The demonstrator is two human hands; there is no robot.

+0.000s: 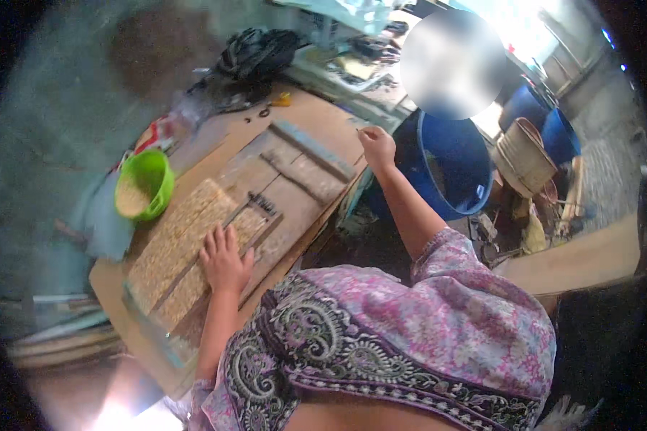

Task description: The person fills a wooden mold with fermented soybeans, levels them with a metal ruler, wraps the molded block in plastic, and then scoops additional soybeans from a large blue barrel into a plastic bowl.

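Note:
My left hand (225,260) lies flat, fingers apart, on a tan, grainy slab (187,233) set on a wooden board (305,161). A long dark strip (176,286) runs across the slab beside this hand. Just beyond my fingers sits a small dark ridged piece (262,203). My right hand (377,149) is raised off the far right side of the board, its fingers pinched together. A thin dark tip shows at these fingers, too small to name. Left of the slab stands a bright green bowl (164,183) with pale grainy stuff in it.
Large blue drums (449,169) stand right of the table, beside a tan round tub (526,159). Black plastic bags (259,54) lie at the table's far end near a small yellow thing (282,100). A person (449,68), blurred out, is beyond the drums.

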